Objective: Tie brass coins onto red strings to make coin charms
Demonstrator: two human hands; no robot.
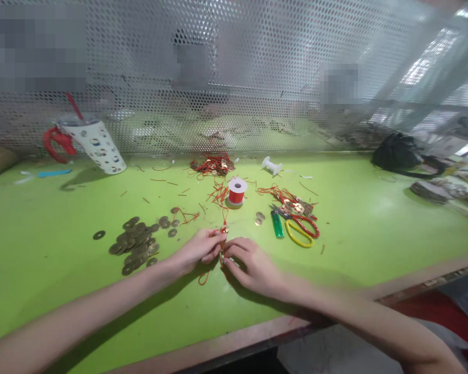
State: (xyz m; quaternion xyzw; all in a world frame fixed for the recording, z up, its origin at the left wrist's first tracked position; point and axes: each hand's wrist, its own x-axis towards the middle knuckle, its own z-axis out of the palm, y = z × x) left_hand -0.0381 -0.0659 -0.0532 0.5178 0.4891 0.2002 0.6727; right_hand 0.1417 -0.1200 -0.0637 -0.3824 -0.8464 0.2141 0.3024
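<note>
My left hand (203,246) pinches a small brass coin (225,229) strung on red cord, with a loop of the cord standing up above it. Close beside it, my right hand (253,266) has its thumb and fingertips closed on the red cord (221,258) just below the coin. Another loop of cord hangs under the left hand. To the left lies a loose pile of round brass coins (136,241) with holes in them. Beyond my hands stands a spool of red cord (237,193). The exact grip of the fingertips is partly hidden.
Scissors (298,228) with red and yellow handles lie right of my hands beside a green lighter (277,224). Corded coins (296,204) are heaped behind them, more (214,165) farther back. A white tumbler (97,145), an empty spool (272,165) and a black bag (398,152) stand near the perforated panel.
</note>
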